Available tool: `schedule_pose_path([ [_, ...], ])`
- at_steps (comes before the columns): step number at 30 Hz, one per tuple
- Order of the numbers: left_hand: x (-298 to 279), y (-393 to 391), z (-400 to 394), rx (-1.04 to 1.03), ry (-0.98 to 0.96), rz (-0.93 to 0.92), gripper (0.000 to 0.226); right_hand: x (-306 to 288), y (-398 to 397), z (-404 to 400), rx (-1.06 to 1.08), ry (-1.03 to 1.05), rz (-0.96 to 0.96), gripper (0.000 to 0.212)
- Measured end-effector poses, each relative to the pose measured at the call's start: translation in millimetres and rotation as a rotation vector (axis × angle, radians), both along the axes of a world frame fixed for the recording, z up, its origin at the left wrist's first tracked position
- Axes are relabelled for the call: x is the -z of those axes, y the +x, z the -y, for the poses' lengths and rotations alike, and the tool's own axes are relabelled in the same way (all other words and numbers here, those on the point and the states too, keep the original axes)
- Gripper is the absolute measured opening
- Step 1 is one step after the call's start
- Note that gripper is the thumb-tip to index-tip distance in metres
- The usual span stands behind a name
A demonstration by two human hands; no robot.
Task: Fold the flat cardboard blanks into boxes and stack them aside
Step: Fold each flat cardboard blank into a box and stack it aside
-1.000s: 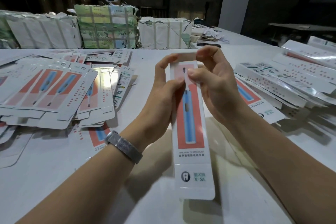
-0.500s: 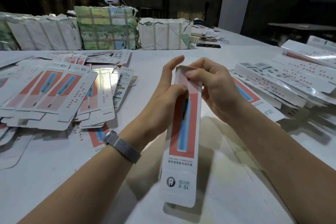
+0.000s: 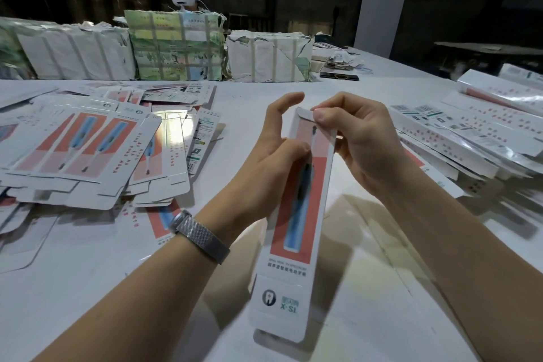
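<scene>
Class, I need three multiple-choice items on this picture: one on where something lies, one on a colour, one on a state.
1. Where do the flat blanks lie?
A. left of the hands
B. on the floor
C. in a drawer

2. What colour is the panel around the toothbrush picture on the held box?
A. green
B. red-orange
C. black

3. What is the right hand doing?
A. resting flat on the table
B. pinching the box's top flap
C. hanging at the person's side

Answers: 1 A, the pile spreads over the table on the left; 2 B, the panel shows red-orange; 3 B, thumb and fingers close on the flap.
</scene>
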State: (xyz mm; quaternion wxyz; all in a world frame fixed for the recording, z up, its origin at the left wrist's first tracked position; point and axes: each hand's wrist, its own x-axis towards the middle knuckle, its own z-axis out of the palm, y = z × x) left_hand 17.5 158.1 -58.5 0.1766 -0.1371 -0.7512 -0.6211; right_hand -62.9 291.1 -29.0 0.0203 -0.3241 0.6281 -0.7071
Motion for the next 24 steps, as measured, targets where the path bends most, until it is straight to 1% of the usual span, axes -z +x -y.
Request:
schedule_pose_path([
  [3,0.7,2.1,-2.0,0.015,-0.035,0.007,0.059,-0.8,-3.2,-1.8,-0.002,0.010,0.016,0.023],
  [6,0.5,3.4,-3.2,0.009,-0.041,0.009,0.059,-1.8,-9.1,-6.9,-0.047,0.047,0.035,0.013],
  [12,0.7,2.7,-2.0,0.040,0.031,0.030,0.047,-3.1,-16.9,-13.7,-0.133,0.076,0.036,0.007],
  [15,0.6,0.8,-1.5,0.069,0.098,0.045,0.043,-3.7,-19.0,-17.3,-0.171,0.076,0.030,0.011],
  [19,0.1,0.9,2.7,0.093,0.175,0.050,0.038,-3.4,-17.5,-19.1,-0.215,0.117,-0.036,0.026],
  [24,1.5,-1.8,3.1,0.083,0.202,0.046,0.034,-4.2,-15.2,-17.4,-0.217,0.112,-0.080,0.027],
])
